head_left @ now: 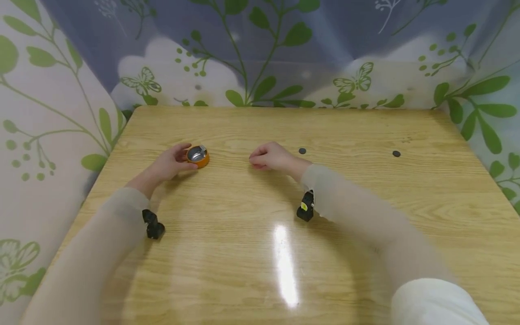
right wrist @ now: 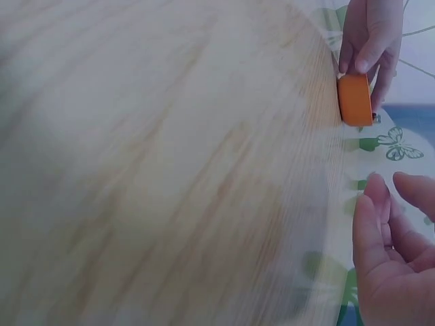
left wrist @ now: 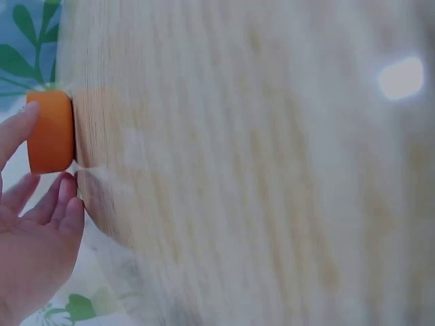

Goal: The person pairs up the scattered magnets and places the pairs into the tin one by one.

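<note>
The left hand (head_left: pixel 170 163) holds a small round orange dish (head_left: pixel 204 163) with a shiny silver inside, thumb on the near side and fingers round the left and far sides. In the left wrist view, that hand (left wrist: pixel 41 238) touches the orange wall (left wrist: pixel 51 132) of the dish from two sides. Right of the dish, apart from it, the right hand (head_left: pixel 276 158) is just above the wooden table, fingers bent loosely. The right wrist view shows a gap between thumb and forefinger of this hand (right wrist: pixel 397 251), with nothing visible between them.
Two small dark discs lie on the table (head_left: pixel 227 198): one (head_left: pixel 302 150) just beyond the right wrist, another (head_left: pixel 396 154) farther right. A leaf-patterned cloth (head_left: pixel 260 85) stands behind the table's back edge and at both sides. Each wrist carries a black camera mount.
</note>
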Demonstrator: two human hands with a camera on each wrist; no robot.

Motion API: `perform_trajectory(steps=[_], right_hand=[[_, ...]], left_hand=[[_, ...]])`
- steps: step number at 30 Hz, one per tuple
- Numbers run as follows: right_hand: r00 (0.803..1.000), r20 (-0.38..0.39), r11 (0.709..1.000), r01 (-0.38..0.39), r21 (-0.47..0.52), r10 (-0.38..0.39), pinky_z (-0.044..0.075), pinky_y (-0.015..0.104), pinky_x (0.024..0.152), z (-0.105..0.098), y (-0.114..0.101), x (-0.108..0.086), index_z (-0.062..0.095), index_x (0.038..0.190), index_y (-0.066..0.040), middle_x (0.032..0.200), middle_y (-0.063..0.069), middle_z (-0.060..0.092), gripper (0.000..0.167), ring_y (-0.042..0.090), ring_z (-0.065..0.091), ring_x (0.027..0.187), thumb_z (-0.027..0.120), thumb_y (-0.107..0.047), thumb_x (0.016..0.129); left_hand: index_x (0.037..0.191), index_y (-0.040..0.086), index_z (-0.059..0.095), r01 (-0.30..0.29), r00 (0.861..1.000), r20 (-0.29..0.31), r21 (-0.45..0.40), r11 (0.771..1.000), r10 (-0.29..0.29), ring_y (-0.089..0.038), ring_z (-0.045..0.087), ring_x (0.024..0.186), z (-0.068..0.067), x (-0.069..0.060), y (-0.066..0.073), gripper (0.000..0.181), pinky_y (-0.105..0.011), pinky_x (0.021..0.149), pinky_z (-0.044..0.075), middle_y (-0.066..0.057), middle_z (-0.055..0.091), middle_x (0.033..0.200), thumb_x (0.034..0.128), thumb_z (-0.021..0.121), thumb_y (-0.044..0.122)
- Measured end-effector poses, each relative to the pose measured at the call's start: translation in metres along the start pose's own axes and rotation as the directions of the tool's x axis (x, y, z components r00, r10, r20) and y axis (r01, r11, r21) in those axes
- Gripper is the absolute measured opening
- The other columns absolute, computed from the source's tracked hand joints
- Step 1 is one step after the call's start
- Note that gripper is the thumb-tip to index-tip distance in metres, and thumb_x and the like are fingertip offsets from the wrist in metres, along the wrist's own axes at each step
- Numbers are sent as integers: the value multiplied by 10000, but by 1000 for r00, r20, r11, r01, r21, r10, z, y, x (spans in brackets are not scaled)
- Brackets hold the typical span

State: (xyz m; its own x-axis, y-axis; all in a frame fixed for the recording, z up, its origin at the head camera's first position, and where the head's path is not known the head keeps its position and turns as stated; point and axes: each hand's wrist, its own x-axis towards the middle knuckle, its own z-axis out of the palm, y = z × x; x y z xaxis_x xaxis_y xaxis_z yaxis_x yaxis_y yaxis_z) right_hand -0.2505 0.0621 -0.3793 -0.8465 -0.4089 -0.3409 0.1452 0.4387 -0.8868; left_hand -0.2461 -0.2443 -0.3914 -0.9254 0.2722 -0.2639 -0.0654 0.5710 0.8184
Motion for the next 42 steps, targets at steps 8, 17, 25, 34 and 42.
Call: perform_trajectory(steps=[8, 17, 25, 34, 42], right_hand=[[1000, 11, 998, -13, -58, 14, 496, 295, 829, -17, 12, -17, 609, 1138, 41, 1078, 135, 616, 280, 177, 596, 919, 584, -143, 928], [999, 29, 999, -17, -49, 18, 481, 324, 873, -35, 28, -36, 578, 1169, 62, 1122, 167, 599, 316, 221, 589, 994, 571, -149, 935], [999, 10, 998, -32, -63, 32, 478, 322, 880, -51, 37, -53, 559, 1187, 72, 1174, 200, 570, 330, 262, 582, 1049, 564, -147, 941], [999, -15, 998, -35, -51, 34, 473, 341, 891, -68, 50, -70, 545, 1202, 96, 1203, 217, 544, 350, 267, 579, 1054, 558, -141, 944], [998, -37, 998, -43, -54, 41, 477, 317, 881, -82, 62, -83, 515, 1241, 98, 1244, 230, 521, 394, 262, 572, 1083, 557, -162, 948]], left_hand=[[1483, 13, 132, 30, 1000, -11, 25, 999, -30, -375, 319, 1304, 1, -12, 1, 825, -479, 1051, 276, -261, 311, 1433, 879, 666, 189], [1481, 49, 186, 35, 999, -31, 48, 998, -33, -384, 334, 1295, 1, -30, 4, 799, -506, 1019, 317, -225, 306, 1448, 875, 671, 238], [1448, -19, 233, -1, 1000, -31, 74, 997, 3, -392, 380, 1260, 10, -44, 12, 721, -489, 1015, 330, -248, 352, 1407, 885, 649, 151], [1417, -5, 319, -1, 999, -48, 69, 998, 4, -369, 388, 1257, 26, -47, 30, 642, -475, 986, 372, -202, 367, 1415, 890, 645, 166], [1427, -5, 310, 15, 1000, -28, 52, 999, -14, -356, 429, 1227, 41, -41, 38, 663, -453, 968, 396, -220, 396, 1388, 883, 653, 155]])
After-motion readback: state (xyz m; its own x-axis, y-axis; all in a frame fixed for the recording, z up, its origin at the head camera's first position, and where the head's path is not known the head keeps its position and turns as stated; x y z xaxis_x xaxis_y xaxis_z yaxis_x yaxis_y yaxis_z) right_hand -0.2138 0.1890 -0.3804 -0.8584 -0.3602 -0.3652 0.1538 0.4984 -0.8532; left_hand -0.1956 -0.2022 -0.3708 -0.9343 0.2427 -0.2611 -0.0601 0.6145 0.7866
